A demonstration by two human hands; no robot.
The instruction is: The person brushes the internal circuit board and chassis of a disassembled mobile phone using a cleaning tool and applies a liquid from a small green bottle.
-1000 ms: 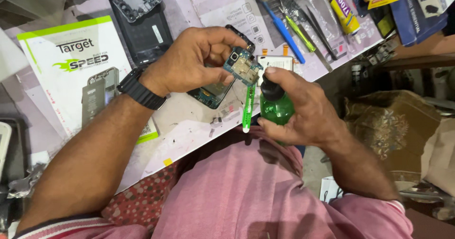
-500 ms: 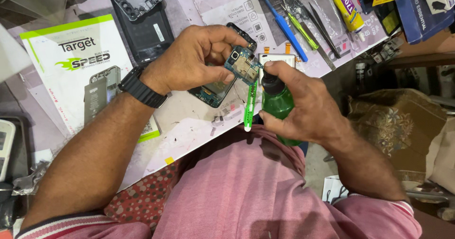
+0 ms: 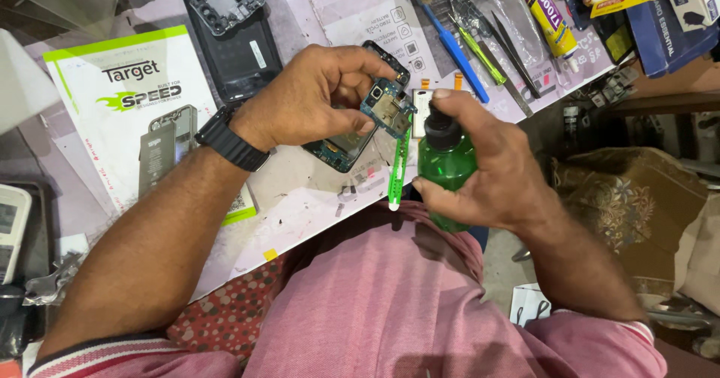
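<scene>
— Listing hands?
— Left hand (image 3: 311,100) pinches small blue circuit board (image 3: 388,108); right hand (image 3: 487,168) grips green plastic spray bottle (image 3: 445,164) and green brush (image 3: 397,169), above cluttered white worktable (image 3: 315,198).
— Surroundings?
— Black phone back cover (image 3: 236,37), blue tool (image 3: 454,48).

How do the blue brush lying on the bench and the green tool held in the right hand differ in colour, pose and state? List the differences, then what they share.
The blue brush is blue; the green tool is bright green with a white tip. The blue brush lies flat, untouched, on the bench; the green tool hangs downward from the right hand, alongside a green bottle. Both are slim, stick-like tools.
</scene>
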